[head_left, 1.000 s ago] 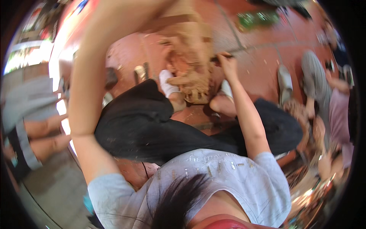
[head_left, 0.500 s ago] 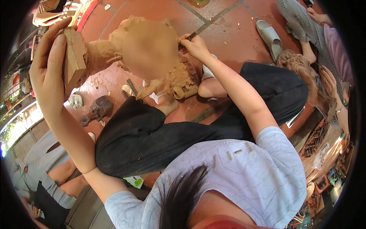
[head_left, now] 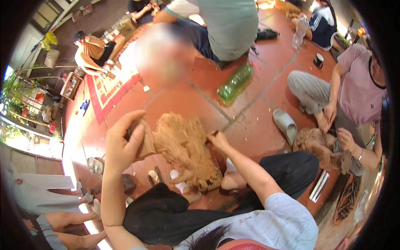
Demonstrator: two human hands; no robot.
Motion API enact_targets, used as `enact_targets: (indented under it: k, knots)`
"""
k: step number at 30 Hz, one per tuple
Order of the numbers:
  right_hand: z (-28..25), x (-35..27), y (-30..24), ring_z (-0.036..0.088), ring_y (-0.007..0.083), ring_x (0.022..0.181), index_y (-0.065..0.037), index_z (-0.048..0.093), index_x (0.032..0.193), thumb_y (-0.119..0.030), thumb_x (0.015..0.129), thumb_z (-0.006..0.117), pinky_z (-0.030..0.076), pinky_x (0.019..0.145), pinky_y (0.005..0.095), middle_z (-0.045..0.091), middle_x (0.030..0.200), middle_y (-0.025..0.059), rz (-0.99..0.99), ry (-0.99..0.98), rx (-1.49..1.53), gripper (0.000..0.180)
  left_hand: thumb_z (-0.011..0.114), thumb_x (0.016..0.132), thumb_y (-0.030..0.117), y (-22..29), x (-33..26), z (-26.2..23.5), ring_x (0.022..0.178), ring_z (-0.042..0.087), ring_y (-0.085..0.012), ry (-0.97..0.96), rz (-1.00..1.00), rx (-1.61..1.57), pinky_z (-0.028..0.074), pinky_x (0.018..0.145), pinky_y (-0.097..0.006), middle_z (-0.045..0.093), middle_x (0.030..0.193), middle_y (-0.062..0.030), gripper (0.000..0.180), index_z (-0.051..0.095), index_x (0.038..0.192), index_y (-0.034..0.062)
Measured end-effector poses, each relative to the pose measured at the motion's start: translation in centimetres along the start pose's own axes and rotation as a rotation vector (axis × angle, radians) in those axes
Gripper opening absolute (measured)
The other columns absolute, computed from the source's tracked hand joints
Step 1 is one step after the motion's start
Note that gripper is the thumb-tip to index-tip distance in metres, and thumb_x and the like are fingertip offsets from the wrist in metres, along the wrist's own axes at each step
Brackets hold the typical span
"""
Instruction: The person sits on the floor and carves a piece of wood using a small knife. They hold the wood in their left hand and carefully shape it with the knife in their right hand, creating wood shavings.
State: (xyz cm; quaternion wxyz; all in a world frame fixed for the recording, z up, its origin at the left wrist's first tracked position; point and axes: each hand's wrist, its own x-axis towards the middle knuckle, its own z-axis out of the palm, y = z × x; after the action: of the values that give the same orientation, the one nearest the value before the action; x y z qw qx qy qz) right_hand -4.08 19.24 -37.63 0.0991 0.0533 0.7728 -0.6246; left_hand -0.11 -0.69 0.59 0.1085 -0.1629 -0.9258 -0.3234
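A brown wood carving (head_left: 183,146) with deep, rough folds is held out over my lap. My left hand (head_left: 123,139) wraps its fingers round the squared block at the carving's left end. At the right side of the carving, my right hand (head_left: 218,139) is closed round a narrow dark tool, which looks like a carving chisel; its tip is hard to make out against the wood. Below the carving, beside my foot, lie slim tools (head_left: 157,174). A dark wooden mallet head (head_left: 128,182) shows behind my left forearm.
A green plastic bottle (head_left: 235,83) lies on the red tiled floor ahead. To the right are a grey slipper (head_left: 285,125) and a person in pink with another carving (head_left: 310,141). More people sit ahead, near a red-bordered mat (head_left: 98,106). White sandals (head_left: 95,165) stand left.
The view has tilted up, bringing the people, mat and bottle ahead into sight. Carving and both hands now appear lower in the picture. Each hand keeps its grip.
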Motion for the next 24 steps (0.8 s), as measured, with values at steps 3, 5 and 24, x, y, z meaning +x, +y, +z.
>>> enact_targets:
  k: [3,5,24]
  knots:
    - [1.4,-1.7,-1.3,0.06,0.0125,0.056,0.001,0.065,0.085,-0.016,0.084,0.056,0.047,0.052,0.0273,0.064,0.067,0.0071,-0.078,-0.018,-0.064,0.019,0.057,0.083,0.016,-0.7,-0.8,0.1,0.085,0.063,-0.0244,0.02,0.004,-0.004,0.047,0.076,-0.032,0.064,0.092,-0.0141,0.028,0.06,0.107,0.0017]
    - [-0.6,-1.3,-3.3,0.061,0.0132,0.058,0.0,0.065,0.087,-0.015,0.084,0.056,0.049,0.052,0.0264,0.064,0.071,0.0066,0.073,-0.129,0.179,0.018,0.057,0.083,0.019,-0.4,-0.8,0.0,0.085,0.063,-0.0259,0.025,0.018,0.012,0.047,0.076,-0.033,0.064,0.092,-0.0145,0.029,0.061,0.106,0.0021]
    - [1.2,-1.7,-0.3,0.062,0.0158,0.058,0.0,0.067,0.088,-0.015,0.084,0.054,0.049,0.05,0.0264,0.065,0.071,0.0074,-0.088,0.004,-0.127,0.02,0.055,0.084,0.019,0.1,-0.7,-0.6,0.088,0.062,-0.0218,-0.012,0.013,0.03,0.046,0.08,-0.031,0.064,0.095,-0.014,0.031,0.059,0.108,-0.0002]
